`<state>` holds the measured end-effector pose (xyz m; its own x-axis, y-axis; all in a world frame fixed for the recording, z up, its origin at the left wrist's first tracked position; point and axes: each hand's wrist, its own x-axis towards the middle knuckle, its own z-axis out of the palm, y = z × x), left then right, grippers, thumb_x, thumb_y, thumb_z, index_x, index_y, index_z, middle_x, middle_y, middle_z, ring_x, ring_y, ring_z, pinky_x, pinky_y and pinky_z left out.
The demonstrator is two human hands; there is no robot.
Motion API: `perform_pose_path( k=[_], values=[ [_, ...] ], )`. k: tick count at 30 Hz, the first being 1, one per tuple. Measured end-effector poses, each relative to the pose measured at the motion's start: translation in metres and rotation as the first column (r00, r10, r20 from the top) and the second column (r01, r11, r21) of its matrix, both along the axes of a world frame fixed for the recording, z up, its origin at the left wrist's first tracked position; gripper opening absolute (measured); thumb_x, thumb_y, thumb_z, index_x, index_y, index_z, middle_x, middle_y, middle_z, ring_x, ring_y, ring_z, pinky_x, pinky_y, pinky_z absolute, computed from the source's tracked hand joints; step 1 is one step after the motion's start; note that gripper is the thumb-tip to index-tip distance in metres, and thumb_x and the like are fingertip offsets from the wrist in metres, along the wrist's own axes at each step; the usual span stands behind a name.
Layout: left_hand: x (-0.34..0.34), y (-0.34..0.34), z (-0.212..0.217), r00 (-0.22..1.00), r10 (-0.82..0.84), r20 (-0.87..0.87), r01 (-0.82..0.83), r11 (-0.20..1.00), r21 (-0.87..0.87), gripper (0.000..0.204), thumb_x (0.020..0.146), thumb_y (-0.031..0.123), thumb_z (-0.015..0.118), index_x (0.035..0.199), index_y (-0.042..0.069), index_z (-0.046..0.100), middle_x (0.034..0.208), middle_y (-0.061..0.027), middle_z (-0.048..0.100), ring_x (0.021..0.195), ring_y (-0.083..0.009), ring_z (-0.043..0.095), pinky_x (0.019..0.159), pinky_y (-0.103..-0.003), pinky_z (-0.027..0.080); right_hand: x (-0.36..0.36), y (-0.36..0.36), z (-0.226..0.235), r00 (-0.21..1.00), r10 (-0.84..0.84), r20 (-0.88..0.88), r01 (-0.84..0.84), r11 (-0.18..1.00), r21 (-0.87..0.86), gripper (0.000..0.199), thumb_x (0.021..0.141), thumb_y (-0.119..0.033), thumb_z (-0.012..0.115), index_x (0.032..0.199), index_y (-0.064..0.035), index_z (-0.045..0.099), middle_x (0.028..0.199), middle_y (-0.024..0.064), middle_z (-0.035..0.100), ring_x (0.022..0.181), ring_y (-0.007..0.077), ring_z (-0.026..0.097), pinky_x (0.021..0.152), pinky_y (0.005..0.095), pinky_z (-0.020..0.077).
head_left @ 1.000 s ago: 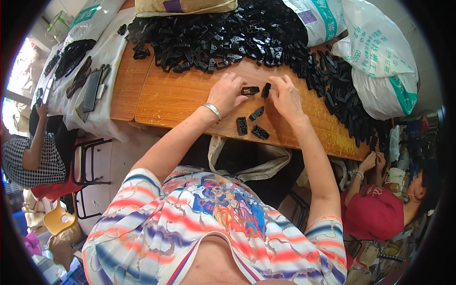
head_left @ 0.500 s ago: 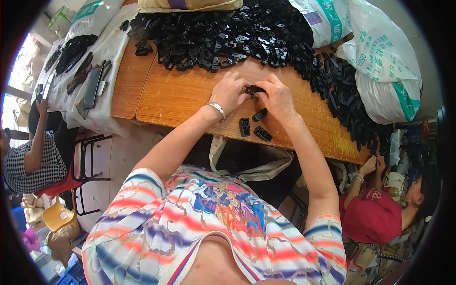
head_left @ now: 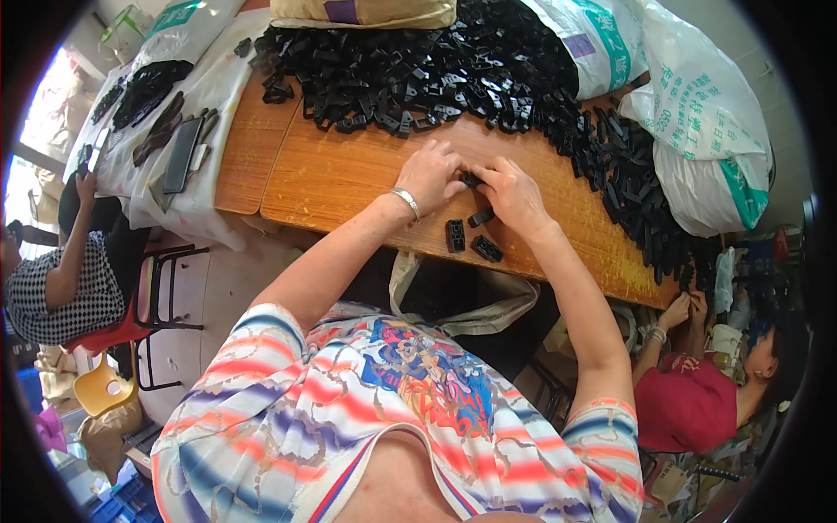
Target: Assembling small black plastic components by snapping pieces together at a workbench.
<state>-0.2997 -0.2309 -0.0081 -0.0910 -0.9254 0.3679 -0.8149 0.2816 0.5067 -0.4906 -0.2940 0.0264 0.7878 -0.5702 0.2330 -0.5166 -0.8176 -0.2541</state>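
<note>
Busy workshop around me, with a long wooden counter point(head_left: 349, 174) under my arms. Both my hands have come together since a second ago: back then they were apart, my left hand point(head_left: 429, 177) flat on the wood and the right point(head_left: 514, 196) over by a loose part. Now the fingertips of both are pinched around one small black plastic piece point(head_left: 471, 180) right between them, so I'm holding it up off the wood from both sides. To me that looks like pressing or clipping the piece, not picking anymore.

Just below my hands, three more black clips point(head_left: 471, 234) lie on the wood, close together and untouched. They haven't moved.

Further out, the big heap of black parts point(head_left: 418, 70) runs across the far side of the counter and trails down the right edge. White sacks point(head_left: 697, 113) sit to the right, a tan bag at the top. On my left a white sheet point(head_left: 200, 96) carries more dark parts, and a person in a checked top point(head_left: 61, 288) sits there. Another person in red point(head_left: 689, 401) works at lower right.
</note>
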Motion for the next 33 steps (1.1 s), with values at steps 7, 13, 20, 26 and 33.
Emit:
perform_pose_path(
  k=[7, 13, 20, 26, 33],
  values=[
    [0.045, 0.005, 0.027, 0.954, 0.291, 0.065, -0.275, 0.943, -0.190, 0.030, 0.079, 0.015, 0.075, 0.107, 0.009, 0.066, 0.103, -0.0107, 0.060, 0.099, -0.0307, 0.057, 0.086, -0.038, 0.051, -0.032, 0.031, 0.004, 0.992, -0.109, 0.070, 0.082, 0.946, 0.312, 0.026, 0.081, -0.013, 0.070, 0.108, -0.0107, 0.072, 0.093, 0.0125, 0.063, 0.090, 0.0342, 0.064, 0.079, 0.0421, 0.0527],
    [0.058, -0.019, 0.012, 0.884, 0.387, 0.263, -0.326, 0.912, -0.250, 0.023, 0.076, 0.017, 0.077, 0.097, 0.013, 0.067, 0.097, -0.0044, 0.060, 0.094, -0.0235, 0.059, 0.075, -0.036, 0.052, -0.038, 0.011, 0.009, 0.982, 0.052, 0.182, -0.092, 0.972, 0.218, 0.024, 0.081, -0.011, 0.072, 0.103, -0.0028, 0.070, 0.093, 0.0131, 0.065, 0.083, 0.0294, 0.065, 0.075, 0.0363, 0.0526],
    [0.036, -0.008, 0.007, 0.966, 0.227, 0.123, -0.177, 0.930, -0.322, 0.028, 0.073, -0.003, 0.067, 0.097, 0.011, 0.067, 0.094, -0.0050, 0.060, 0.092, -0.0267, 0.057, 0.079, -0.036, 0.050, -0.091, -0.073, 0.005, 0.751, -0.661, 0.016, 0.660, 0.749, -0.048, 0.027, 0.086, -0.015, 0.071, 0.111, -0.0069, 0.068, 0.110, 0.0165, 0.061, 0.096, 0.0368, 0.065, 0.083, 0.0441, 0.0539],
    [0.019, -0.008, 0.003, 0.995, 0.046, 0.084, -0.024, 0.969, -0.245, 0.013, 0.076, 0.006, 0.074, 0.085, 0.006, 0.066, 0.089, -0.0077, 0.060, 0.091, -0.0284, 0.057, 0.079, -0.037, 0.050, -0.078, -0.086, 0.003, 0.613, -0.772, -0.169, 0.765, 0.633, -0.115, 0.030, 0.087, -0.019, 0.072, 0.111, -0.0052, 0.061, 0.116, 0.0175, 0.059, 0.100, 0.0372, 0.065, 0.085, 0.0451, 0.0542],
    [0.005, -0.001, 0.005, 0.994, -0.109, 0.020, 0.111, 0.971, -0.213, 0.024, 0.074, 0.005, 0.076, 0.093, 0.007, 0.061, 0.092, -0.0066, 0.060, 0.091, -0.0280, 0.058, 0.078, -0.037, 0.050, -0.050, -0.047, -0.014, 0.629, -0.756, 0.184, 0.450, 0.546, 0.706, 0.032, 0.093, -0.020, 0.064, 0.112, 0.0053, 0.059, 0.088, 0.0146, 0.070, 0.054, 0.0174, 0.068, 0.044, 0.0292, 0.0525]
  ],
)
